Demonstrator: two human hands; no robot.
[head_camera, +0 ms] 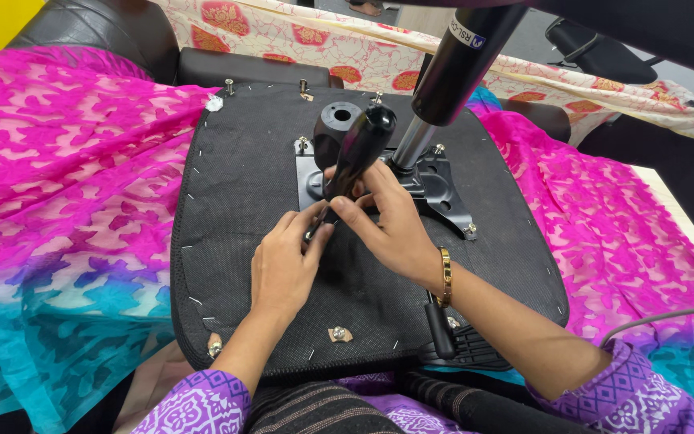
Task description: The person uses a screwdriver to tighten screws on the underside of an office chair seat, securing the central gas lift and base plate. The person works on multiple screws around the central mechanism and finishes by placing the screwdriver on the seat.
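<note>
Pink and turquoise patterned cloth [66, 201] covers the tabletop on both sides of you, and an upturned chair seat [242, 209] lies on it with its black fabric underside facing up, staples and bolts showing along its edges. Beyond the seat's far edge a cream cloth with red motifs [347, 48] is draped, and a dark chair part [596, 52] sits toward the far right corner of the room's floor.

Your left hand [283, 269] reaches in from the near edge of the seat, wrist straight, fingers curled, the fingertips closed around the lower end of a black lever handle [359, 149]. Your right hand [391, 229], with a gold bangle [447, 277] at the wrist, comes in from the near right, forearm angled across the seat; its fingers are pinched on the same lever, just above the left hand's grip, so the two hands touch. The lever slants up and away from you, its rounded end near a black cylinder [335, 120].

Just beyond your hands, the metal mechanism plate [443, 189] is bolted at the middle of the seat, with the gas lift column [459, 60] rising from it toward the far right. A black armrest [463, 345] lies by the seat's near right edge.
</note>
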